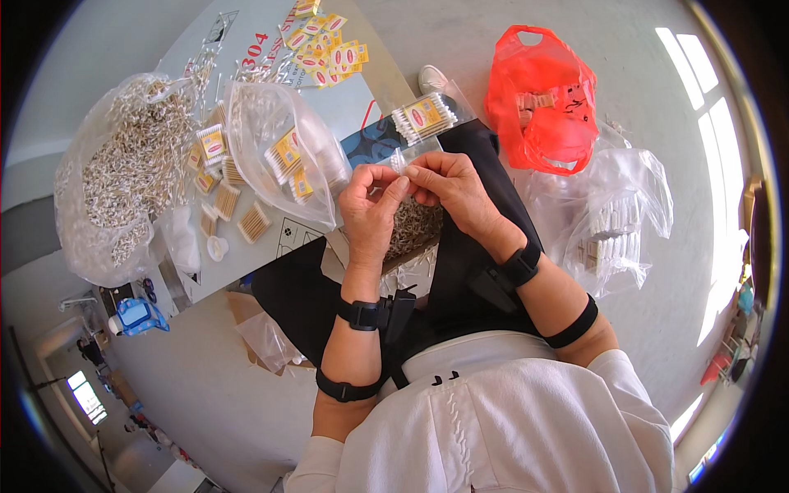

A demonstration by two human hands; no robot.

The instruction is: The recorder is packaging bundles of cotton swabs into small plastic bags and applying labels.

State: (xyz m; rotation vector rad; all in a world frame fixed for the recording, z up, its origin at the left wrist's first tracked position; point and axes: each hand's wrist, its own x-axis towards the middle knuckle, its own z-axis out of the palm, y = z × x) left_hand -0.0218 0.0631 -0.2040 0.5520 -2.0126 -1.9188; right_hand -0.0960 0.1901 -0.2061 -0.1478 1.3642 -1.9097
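My left hand (370, 215) and my right hand (462, 195) meet fingertip to fingertip above my lap. Both pinch the near end of a small clear plastic bag (422, 148); white cotton tips (398, 159) show just beyond the fingers. The fingers hide most of what lies between them. Below my hands, a cardboard box (411, 261) rests on my lap, holding many loose cotton swabs (412, 226). Just past the hands lies a filled pack of cotton swabs (424, 117) with a yellow label.
On the table at left are a large clear bag of loose swabs (136, 160), another clear bag with labelled packs (288, 156), several swab bundles (255, 222) and scattered yellow cards (329, 53). A red plastic bag (538, 107) and a clear bag of packs (612, 230) are on the floor at right.
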